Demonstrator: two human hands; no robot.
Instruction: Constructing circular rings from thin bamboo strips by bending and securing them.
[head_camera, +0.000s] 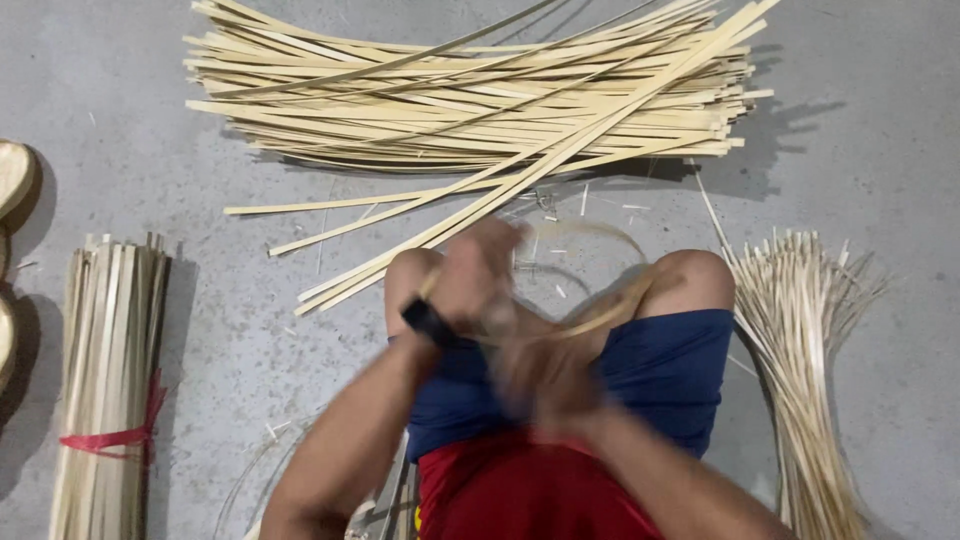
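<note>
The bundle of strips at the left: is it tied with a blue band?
No, the bundle of strips is bound by a red band.

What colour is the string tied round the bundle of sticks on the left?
Red. The tie around the bamboo strip bundle shows in the head view.

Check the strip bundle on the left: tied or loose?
Tied. A red band wraps the bundle of strips near its lower end, holding it together on the floor.
</note>
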